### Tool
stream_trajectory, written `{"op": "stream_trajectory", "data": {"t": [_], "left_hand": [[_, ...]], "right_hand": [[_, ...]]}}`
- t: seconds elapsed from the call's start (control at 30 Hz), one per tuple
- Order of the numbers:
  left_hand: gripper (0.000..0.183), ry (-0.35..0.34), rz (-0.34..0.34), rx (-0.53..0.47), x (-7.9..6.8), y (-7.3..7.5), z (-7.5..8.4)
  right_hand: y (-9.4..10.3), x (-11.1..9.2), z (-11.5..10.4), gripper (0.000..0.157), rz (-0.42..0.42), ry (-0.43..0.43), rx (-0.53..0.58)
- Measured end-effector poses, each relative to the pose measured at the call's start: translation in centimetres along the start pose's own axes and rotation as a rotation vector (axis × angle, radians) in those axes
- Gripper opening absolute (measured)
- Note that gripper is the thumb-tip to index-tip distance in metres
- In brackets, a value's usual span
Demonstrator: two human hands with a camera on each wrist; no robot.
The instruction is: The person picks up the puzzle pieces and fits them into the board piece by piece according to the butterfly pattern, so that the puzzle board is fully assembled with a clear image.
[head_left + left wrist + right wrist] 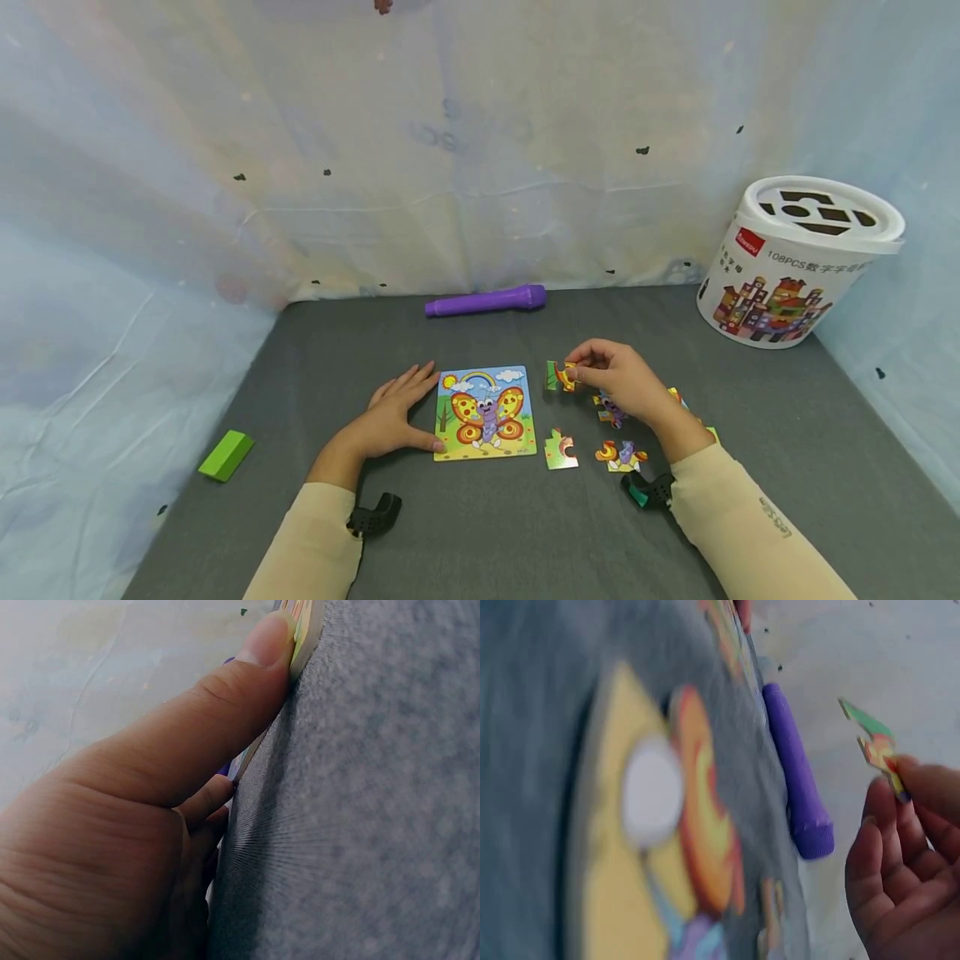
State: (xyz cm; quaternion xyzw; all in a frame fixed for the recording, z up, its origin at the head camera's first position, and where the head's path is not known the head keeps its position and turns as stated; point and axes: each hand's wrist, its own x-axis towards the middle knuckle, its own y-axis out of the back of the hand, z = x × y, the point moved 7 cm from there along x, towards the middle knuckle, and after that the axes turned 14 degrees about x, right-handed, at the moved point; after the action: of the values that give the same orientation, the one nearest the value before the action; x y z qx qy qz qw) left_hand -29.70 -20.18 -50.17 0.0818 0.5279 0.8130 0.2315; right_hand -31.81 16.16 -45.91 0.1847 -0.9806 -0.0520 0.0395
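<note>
A square butterfly picture board [486,413] lies flat on the dark table. My left hand [388,421] rests at its left side, fingers spread, with the thumb pressing the lower left corner, as the left wrist view also shows. Just right of the board, my right hand [617,377] pinches a puzzle piece [553,377] between thumb and fingers. In the right wrist view that puzzle piece [875,744] is tilted and looks raised off the table. Loose puzzle pieces lie below the hand: a green-yellow one [559,451], a butterfly-body one [622,455], and another partly hidden one [611,410].
A purple toy microphone [486,302] lies at the back of the table. The white block bucket [793,262] stands in the back right corner. At the left edge is a green block [227,456]. More pieces show partly under the right forearm. Printed cloth hangs behind.
</note>
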Motion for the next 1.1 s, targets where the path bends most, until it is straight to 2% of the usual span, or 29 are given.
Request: {"op": "stream_trajectory", "data": {"t": [0.23, 0.4, 0.63, 0.93, 1.1], "left_hand": [[0.126, 0.0, 0.002, -0.001, 0.0, 0.0, 0.0], [0.127, -0.002, 0.003, 0.002, 0.0, -0.1, -0.1], [0.127, -0.005, 0.007, 0.01, 0.0, 0.1, -0.1], [0.126, -0.001, -0.001, 0.012, 0.0, 0.1, 0.0], [0.125, -0.002, 0.003, 0.009, 0.1, 0.1, 0.1]], "right_hand": [[-1.7, -0.3, -1.7, 0.024, -0.005, 0.017, 0.061], [-3.6, -0.3, -2.4, 0.023, -0.05, 0.031, 0.067], [-6.8, 0.1, -2.1, 0.016, -0.12, 0.019, 0.061], [-11.0, 1.0, -1.1, 0.01, -0.168, -0.04, 0.075], [-12.7, 1.8, -0.3, 0.009, -0.169, -0.083, 0.067]]}}
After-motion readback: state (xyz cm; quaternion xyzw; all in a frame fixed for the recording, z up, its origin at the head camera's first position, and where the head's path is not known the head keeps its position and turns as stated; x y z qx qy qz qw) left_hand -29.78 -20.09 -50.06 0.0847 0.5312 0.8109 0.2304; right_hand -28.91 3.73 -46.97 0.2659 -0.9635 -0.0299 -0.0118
